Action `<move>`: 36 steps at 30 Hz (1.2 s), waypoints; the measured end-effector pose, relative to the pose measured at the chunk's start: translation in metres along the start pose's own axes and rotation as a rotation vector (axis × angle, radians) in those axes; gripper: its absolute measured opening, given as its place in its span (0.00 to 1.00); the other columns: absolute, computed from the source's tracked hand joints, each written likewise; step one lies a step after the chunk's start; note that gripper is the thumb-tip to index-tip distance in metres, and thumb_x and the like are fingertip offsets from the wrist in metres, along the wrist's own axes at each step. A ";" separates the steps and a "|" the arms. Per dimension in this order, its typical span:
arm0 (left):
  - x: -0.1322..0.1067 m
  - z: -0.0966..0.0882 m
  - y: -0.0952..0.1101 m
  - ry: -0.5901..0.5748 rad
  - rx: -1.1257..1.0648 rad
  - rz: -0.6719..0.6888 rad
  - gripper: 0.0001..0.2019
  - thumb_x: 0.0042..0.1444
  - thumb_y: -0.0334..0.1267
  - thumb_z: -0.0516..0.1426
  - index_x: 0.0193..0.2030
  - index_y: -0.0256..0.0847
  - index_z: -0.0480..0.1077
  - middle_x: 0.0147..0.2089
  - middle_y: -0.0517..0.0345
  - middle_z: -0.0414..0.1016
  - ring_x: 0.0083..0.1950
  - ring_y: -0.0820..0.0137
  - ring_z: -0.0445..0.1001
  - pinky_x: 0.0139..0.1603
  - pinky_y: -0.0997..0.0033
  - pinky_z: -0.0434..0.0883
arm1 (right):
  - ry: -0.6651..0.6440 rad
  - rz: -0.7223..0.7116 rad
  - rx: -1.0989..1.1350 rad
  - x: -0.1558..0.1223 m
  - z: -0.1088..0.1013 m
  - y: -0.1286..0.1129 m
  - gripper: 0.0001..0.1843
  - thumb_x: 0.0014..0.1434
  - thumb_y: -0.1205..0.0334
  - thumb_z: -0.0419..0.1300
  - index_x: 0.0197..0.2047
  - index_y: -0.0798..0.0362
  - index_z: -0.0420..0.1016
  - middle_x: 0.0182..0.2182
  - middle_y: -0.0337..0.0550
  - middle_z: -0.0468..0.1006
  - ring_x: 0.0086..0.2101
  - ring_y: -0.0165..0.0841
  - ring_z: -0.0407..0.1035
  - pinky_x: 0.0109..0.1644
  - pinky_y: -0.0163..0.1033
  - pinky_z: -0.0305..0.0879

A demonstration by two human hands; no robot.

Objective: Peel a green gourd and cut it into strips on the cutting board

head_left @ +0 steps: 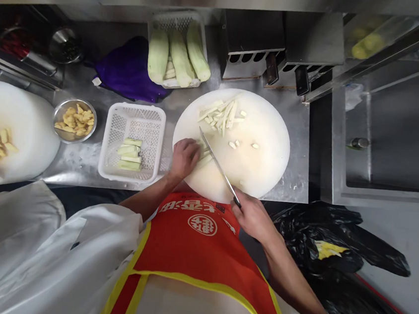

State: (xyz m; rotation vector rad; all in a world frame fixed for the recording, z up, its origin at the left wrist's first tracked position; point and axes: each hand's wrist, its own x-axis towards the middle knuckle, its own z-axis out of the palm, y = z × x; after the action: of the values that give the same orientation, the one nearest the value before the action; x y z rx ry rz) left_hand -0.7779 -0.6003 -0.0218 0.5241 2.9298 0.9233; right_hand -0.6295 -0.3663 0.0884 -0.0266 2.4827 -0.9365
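Observation:
My right hand (pixel 254 214) is closed around the dark handle of a kitchen knife (pixel 217 161), whose long blade slants up and left across the round white cutting board (pixel 272 133). On the board's left edge, my left hand (pixel 186 157) rests with curled fingers against pale green vegetable strips (pixel 205 157), right beside the blade. Its fingertips partly hide what they press on. Farther back on the board lies a heap of cut strips (pixel 223 114), with a few small bits to its right. A white plastic basket (pixel 107 136) left of my hand holds several short pale green pieces (pixel 130 154).
Behind the board, another basket (pixel 158 22) holds large peeled pale green vegetables (pixel 180 56). A purple cloth (pixel 128 71), a steel bowl of ginger-like pieces (pixel 74 120) and knife holders (pixel 252 36) stand around. A co-worker's board (pixel 29 123) is left, a sink (pixel 403 127) right.

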 end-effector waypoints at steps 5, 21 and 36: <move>-0.001 -0.008 0.000 0.240 -0.285 -0.143 0.14 0.71 0.38 0.45 0.47 0.43 0.72 0.53 0.49 0.75 0.59 0.63 0.73 0.63 0.58 0.71 | 0.036 0.012 0.035 0.001 -0.001 0.003 0.24 0.67 0.66 0.51 0.63 0.51 0.71 0.51 0.50 0.83 0.52 0.44 0.78 0.57 0.46 0.71; -0.020 -0.003 -0.019 0.125 -0.245 0.168 0.15 0.63 0.48 0.61 0.52 0.43 0.72 0.60 0.45 0.69 0.64 0.57 0.68 0.65 0.50 0.69 | 0.065 -0.009 0.048 0.000 0.005 0.006 0.23 0.67 0.64 0.50 0.63 0.53 0.71 0.51 0.49 0.83 0.50 0.43 0.78 0.54 0.44 0.72; -0.027 -0.027 -0.020 0.116 -0.816 -0.700 0.12 0.53 0.39 0.59 0.45 0.41 0.74 0.40 0.57 0.77 0.33 0.70 0.78 0.38 0.66 0.77 | 0.118 0.000 0.054 0.000 0.007 0.015 0.24 0.67 0.61 0.52 0.64 0.52 0.72 0.46 0.47 0.85 0.41 0.41 0.80 0.48 0.42 0.74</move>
State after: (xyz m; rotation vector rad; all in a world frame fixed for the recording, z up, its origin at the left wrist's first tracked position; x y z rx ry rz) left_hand -0.7619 -0.6391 -0.0127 -0.5545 2.1811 1.8210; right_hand -0.6243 -0.3589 0.0741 0.0476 2.5636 -1.0330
